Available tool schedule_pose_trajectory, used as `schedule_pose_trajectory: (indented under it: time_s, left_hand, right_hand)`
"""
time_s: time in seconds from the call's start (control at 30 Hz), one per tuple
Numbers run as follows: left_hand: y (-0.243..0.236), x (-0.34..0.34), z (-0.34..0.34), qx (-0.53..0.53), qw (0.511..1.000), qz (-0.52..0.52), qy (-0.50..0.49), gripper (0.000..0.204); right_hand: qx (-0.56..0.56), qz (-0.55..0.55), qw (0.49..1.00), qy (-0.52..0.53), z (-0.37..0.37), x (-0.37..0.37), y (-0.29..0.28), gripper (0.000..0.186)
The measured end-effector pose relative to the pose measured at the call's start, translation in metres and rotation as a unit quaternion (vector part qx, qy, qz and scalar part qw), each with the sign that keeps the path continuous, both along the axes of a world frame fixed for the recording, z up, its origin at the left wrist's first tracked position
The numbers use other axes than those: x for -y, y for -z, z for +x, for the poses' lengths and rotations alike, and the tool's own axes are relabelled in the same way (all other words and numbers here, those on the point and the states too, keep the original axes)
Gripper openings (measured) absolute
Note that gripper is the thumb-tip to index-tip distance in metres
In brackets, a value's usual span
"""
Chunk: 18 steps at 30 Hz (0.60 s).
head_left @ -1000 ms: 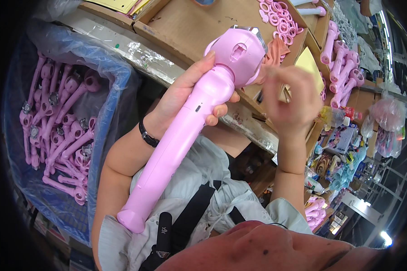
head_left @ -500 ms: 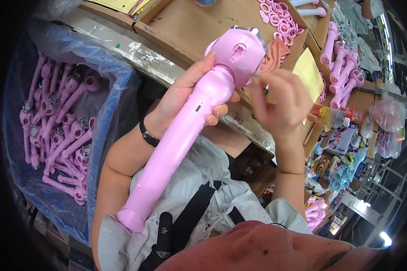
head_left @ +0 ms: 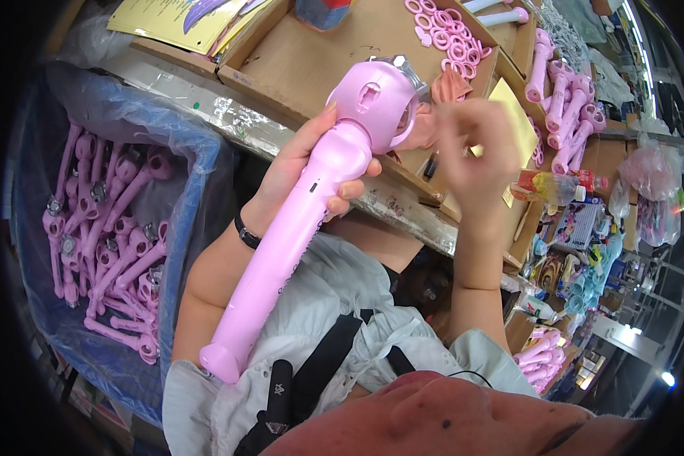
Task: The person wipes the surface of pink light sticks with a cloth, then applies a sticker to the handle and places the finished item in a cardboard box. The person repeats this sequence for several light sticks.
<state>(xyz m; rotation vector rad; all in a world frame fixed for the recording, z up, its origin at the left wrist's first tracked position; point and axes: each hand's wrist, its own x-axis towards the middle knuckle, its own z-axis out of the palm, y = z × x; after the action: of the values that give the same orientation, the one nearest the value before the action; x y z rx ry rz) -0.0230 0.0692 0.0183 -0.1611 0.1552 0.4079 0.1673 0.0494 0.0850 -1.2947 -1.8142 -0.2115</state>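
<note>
A long pink plastic wand lies diagonally in the grip of my left hand, whose fingers wrap round its neck. Its bulbous head has a small cut-out, an opening on the right side and a clear faceted part on top; the handle reaches down to my lap. My right hand is raised just right of the head, bent and smeared by motion, so what its fingers hold cannot be made out. An orange cloth and a yellow paper sheet lie behind it.
A blue-lined bin of pink wand parts stands left. A cardboard tray holds pink rings; yellow papers lie left of it. More pink handles, bottles and a hanging bag are right.
The view has shifted slightly. The wand has swung a little, its head now lower and further left in the picture and lettering showing on its handle. My right hand keeps moving beside the head.
</note>
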Motion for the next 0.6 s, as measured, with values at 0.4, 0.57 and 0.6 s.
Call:
schedule_pose_trajectory:
  time_s: [0.4, 0.57, 0.6]
  left_hand:
    - [0.006, -0.005, -0.004, 0.024, 0.999, 0.013, 0.04, 0.054]
    - [0.006, -0.005, -0.003, 0.032, 0.998, 0.017, 0.054, 0.056]
    - [0.006, -0.005, -0.002, 0.035, 0.998, 0.021, 0.055, 0.056]
  right_hand:
    - [-0.074, -0.028, 0.993, 0.082, 0.044, 0.103, 0.059, 0.018]
    - [0.141, -0.004, 0.97, 0.198, 0.045, 0.162, 0.121, 0.023]
    - [0.141, -0.007, 0.964, 0.227, 0.044, 0.164, 0.126, 0.023]
